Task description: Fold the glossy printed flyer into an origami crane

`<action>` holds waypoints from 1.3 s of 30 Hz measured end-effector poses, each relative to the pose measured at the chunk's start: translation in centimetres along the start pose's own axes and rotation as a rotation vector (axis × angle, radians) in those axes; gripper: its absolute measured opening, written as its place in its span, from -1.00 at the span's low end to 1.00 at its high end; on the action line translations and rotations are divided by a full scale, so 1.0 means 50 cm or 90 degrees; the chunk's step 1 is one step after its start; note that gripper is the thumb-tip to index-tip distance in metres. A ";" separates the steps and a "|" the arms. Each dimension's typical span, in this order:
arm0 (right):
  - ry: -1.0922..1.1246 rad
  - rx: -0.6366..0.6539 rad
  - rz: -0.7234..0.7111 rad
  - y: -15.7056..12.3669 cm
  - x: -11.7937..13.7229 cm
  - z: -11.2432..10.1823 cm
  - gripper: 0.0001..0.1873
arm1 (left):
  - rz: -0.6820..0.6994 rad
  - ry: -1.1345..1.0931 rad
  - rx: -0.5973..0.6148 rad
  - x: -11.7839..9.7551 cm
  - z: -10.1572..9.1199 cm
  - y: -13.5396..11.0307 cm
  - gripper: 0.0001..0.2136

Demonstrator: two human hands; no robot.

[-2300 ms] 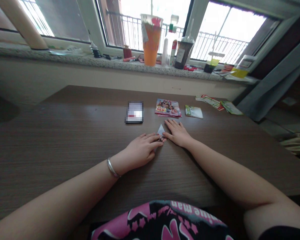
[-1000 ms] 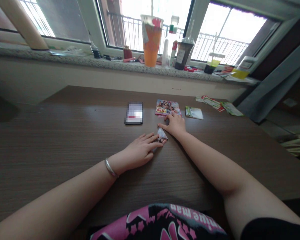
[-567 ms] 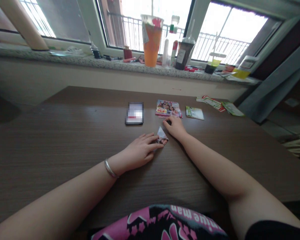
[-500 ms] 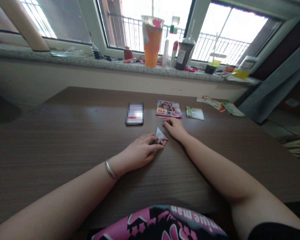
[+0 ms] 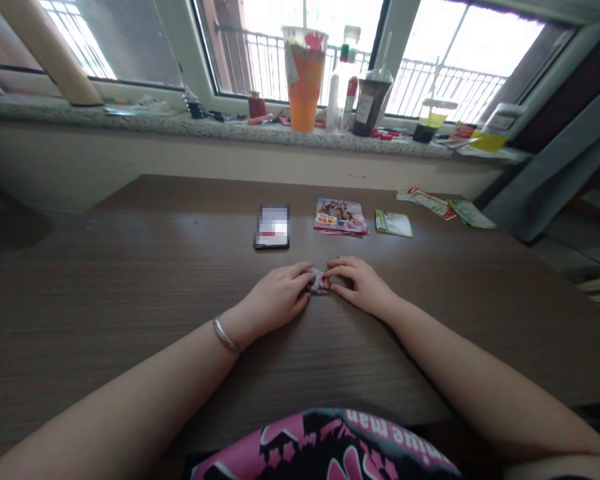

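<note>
A small folded piece of printed paper (image 5: 319, 281) lies on the dark wooden table (image 5: 130, 280), in front of me. My left hand (image 5: 275, 300) presses on its left side with the fingertips pinched on it. My right hand (image 5: 363, 285) meets it from the right, thumb and forefinger closed on the same folded paper. A silver bangle (image 5: 225, 335) circles my left wrist.
A phone (image 5: 273, 227) lies face up beyond my hands. Beside it sit a colourful leaflet (image 5: 340, 217), a green card (image 5: 393, 223) and more leaflets (image 5: 445, 205) at the far right. The windowsill (image 5: 180, 123) holds an orange cup (image 5: 304, 79), bottles and drinks.
My right hand came back from near the colourful leaflet to the folded paper and closed on it. The paper's raised point is now folded down flat between both hands.
</note>
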State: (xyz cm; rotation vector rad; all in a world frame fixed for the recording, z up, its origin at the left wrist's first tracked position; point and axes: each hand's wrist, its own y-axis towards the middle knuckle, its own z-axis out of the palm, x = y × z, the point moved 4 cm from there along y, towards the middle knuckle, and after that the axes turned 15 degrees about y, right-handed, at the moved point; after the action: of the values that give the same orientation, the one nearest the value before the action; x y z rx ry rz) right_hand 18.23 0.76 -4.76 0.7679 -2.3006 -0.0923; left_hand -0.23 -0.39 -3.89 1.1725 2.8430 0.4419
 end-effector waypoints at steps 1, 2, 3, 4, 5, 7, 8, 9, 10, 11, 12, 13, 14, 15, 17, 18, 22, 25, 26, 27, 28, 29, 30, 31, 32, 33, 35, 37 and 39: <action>-0.003 0.014 -0.022 0.001 0.001 0.000 -0.72 | -0.006 0.013 -0.004 0.006 0.001 -0.001 -0.69; -0.008 0.028 -0.042 0.002 0.002 0.000 -0.67 | -0.007 0.026 -0.007 0.010 0.001 -0.001 -0.71; -0.012 0.038 -0.059 0.002 0.003 0.000 -0.64 | -0.004 0.033 -0.005 0.014 0.000 -0.001 -0.73; -0.016 0.043 -0.072 0.002 0.005 -0.001 -0.62 | 0.001 0.036 -0.002 0.017 -0.001 -0.001 -0.75; -0.019 0.044 -0.081 0.002 0.007 -0.001 -0.61 | 0.001 0.040 0.000 0.019 -0.002 -0.001 -0.76; -0.023 0.044 -0.093 0.000 0.012 -0.002 -0.64 | -0.006 0.043 0.004 0.022 -0.006 0.001 -0.80; -0.029 0.043 -0.097 -0.001 0.016 -0.001 -0.66 | -0.009 0.042 0.005 0.023 -0.008 0.001 -0.81; -0.038 0.042 -0.100 -0.002 0.020 -0.001 -0.68 | -0.010 0.038 0.005 0.022 -0.008 0.002 -0.82; -0.052 0.039 -0.103 -0.003 0.024 0.000 -0.71 | -0.010 0.034 0.005 0.022 -0.009 0.002 -0.82; -0.068 0.038 -0.105 -0.003 0.027 0.001 -0.72 | -0.009 0.029 0.004 0.021 -0.008 0.002 -0.82; -0.084 0.037 -0.107 -0.004 0.029 0.001 -0.74 | -0.007 0.025 0.003 0.020 -0.007 0.002 -0.83; -0.098 0.037 -0.109 -0.004 0.030 0.002 -0.75 | -0.007 0.021 0.002 0.020 -0.006 0.002 -0.83; -0.108 0.038 -0.111 -0.005 0.030 0.002 -0.76 | -0.006 0.016 0.001 0.020 -0.004 0.002 -0.84; -0.114 0.039 -0.114 -0.005 0.029 0.002 -0.76 | -0.006 0.009 0.000 0.021 -0.003 0.002 -0.84; -0.118 0.039 -0.120 -0.006 0.028 0.002 -0.77 | -0.004 -0.014 -0.004 0.024 0.001 0.002 -0.84; -0.118 0.039 -0.123 -0.006 0.027 0.002 -0.78 | 0.000 -0.027 -0.006 0.025 0.002 0.002 -0.85; -0.112 0.030 -0.090 -0.004 0.022 0.002 -0.84 | 0.010 -0.051 -0.016 0.027 0.005 0.004 -0.88; -0.082 0.016 -0.031 -0.002 0.015 0.002 -0.93 | -0.010 -0.033 -0.012 0.027 0.007 0.007 -0.90; -0.068 0.012 -0.014 -0.001 0.013 0.002 -0.94 | -0.017 -0.029 -0.008 0.027 0.008 0.009 -0.90; -0.055 0.009 0.001 0.001 0.010 0.002 -0.95 | -0.026 -0.028 -0.005 0.027 0.009 0.010 -0.91; -0.043 0.007 0.014 0.002 0.008 0.002 -0.95 | -0.034 -0.031 -0.001 0.027 0.011 0.011 -0.91; -0.034 0.005 0.027 0.003 0.007 0.002 -0.94 | -0.044 -0.038 0.004 0.028 0.013 0.012 -0.92; -0.027 0.002 0.043 0.004 0.005 0.002 -0.92 | -0.058 -0.046 0.009 0.030 0.015 0.012 -0.92; -0.023 0.000 0.059 0.005 0.003 0.001 -0.91 | -0.073 -0.055 0.015 0.033 0.016 0.013 -0.93; -0.021 -0.001 0.075 0.005 0.002 0.001 -0.90 | -0.088 -0.062 0.024 0.035 0.018 0.013 -0.92; -0.019 0.000 0.089 0.005 0.001 0.001 -0.89 | -0.102 -0.069 0.033 0.038 0.020 0.014 -0.92; -0.019 0.001 0.110 0.005 0.000 0.002 -0.88 | -0.124 -0.075 0.052 0.041 0.022 0.015 -0.91; -0.021 0.000 0.119 0.005 0.001 0.002 -0.87 | -0.142 -0.081 0.067 0.043 0.024 0.016 -0.89; -0.024 0.000 0.124 0.005 0.000 0.002 -0.86 | -0.160 -0.090 0.074 0.045 0.026 0.017 -0.88</action>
State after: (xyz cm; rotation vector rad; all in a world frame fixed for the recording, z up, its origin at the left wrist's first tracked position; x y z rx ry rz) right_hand 18.04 0.93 -4.77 0.5420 -2.3988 -0.0192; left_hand -1.07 2.06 -4.72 0.8076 2.8704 0.1770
